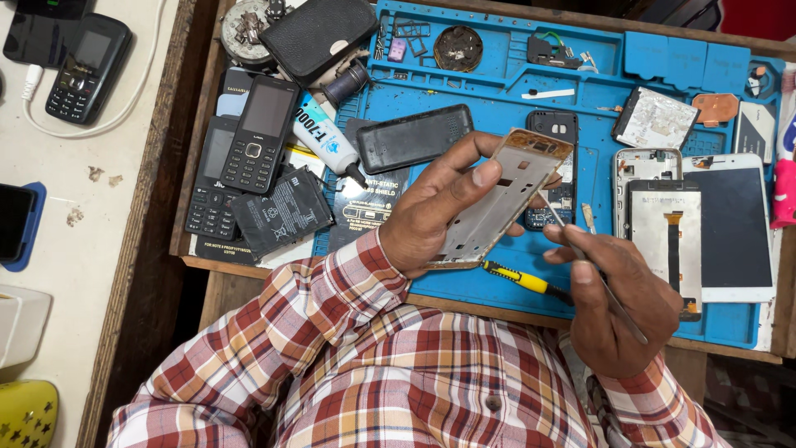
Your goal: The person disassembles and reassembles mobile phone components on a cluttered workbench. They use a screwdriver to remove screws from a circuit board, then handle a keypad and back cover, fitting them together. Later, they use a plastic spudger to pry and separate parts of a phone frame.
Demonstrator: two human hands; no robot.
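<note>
My left hand [431, 211] grips a bare phone frame [502, 195], silver inside with a gold rim, tilted above the blue work mat [497, 91]. My right hand [618, 299] pinches thin metal tweezers [593, 265], whose tip touches the frame's right edge. Just beneath the frame a yellow-handled screwdriver [518, 278] lies on the mat. A black phone chassis [557, 166] sits partly hidden behind the frame. Both of my sleeves are red plaid.
Two black keypad phones [249, 141], a flat battery [282, 211], a glue tube [327, 137] and a black back cover [413, 137] crowd the left. Screen panels [667, 228] and a white phone [734, 224] lie right. Another keypad phone [87, 66] charges far left.
</note>
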